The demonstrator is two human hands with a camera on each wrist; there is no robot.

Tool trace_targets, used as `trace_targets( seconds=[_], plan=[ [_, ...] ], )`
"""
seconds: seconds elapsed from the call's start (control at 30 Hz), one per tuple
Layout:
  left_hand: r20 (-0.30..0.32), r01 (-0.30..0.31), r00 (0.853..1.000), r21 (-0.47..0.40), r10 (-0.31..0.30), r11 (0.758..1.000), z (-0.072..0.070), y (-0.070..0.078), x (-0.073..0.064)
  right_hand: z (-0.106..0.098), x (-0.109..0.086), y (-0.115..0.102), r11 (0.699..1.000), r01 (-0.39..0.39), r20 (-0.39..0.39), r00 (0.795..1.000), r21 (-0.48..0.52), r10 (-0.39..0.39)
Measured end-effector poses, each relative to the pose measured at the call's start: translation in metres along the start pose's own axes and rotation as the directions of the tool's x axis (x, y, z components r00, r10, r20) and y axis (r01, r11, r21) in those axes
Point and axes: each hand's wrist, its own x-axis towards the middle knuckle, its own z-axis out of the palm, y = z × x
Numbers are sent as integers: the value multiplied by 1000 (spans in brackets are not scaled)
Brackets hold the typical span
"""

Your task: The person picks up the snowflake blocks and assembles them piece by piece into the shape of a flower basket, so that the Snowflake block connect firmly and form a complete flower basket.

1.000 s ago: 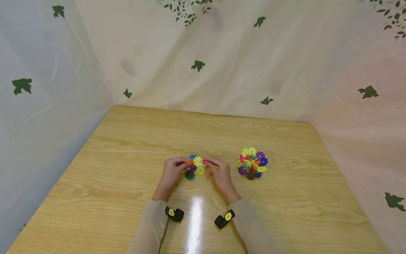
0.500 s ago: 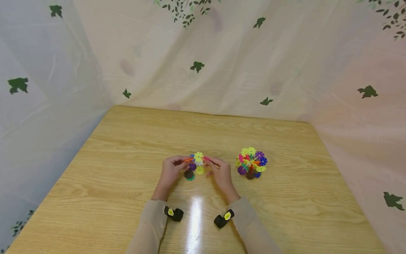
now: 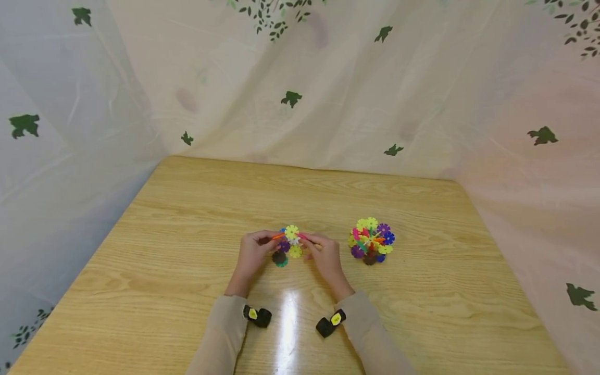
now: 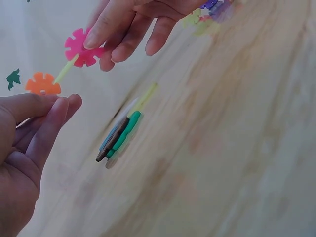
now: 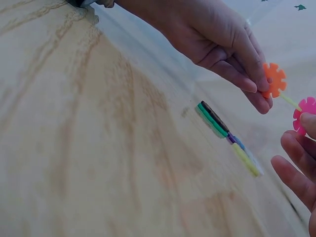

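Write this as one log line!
left hand: pinches orange flower disc; right hand: pinches pink flower disc; yellow flower disc: between them

A light, wood-grained tabletop is spreading beneath and all around the fingers. On the near side of the fingers, a bright streak of reflected light is shining on the wood. Well beyond them, a creamy cloth is hanging in soft folds, with more fabric rising to their left and right. Dark green bird shapes are dotting it, and leafy sprigs are showing high above the fingers.
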Motion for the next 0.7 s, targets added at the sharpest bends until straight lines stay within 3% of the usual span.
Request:
trace_targets(
  seconds=[0.3,0.53,0.7],
  plan=[
    [-11,-15,1000,10,15,1000,1,-1,-1,0,-1,-2,999,20,19,1000,-29,-19],
    [5,-67,998,40,67,997,1,-1,-1,-1,-2,-14,998,15,6,1000,-58,-15],
    [14,-51,999,30,50,998,1,-2,-1,-3,-4,-24,999,-4,28,1000,-40,5]
  ],
)
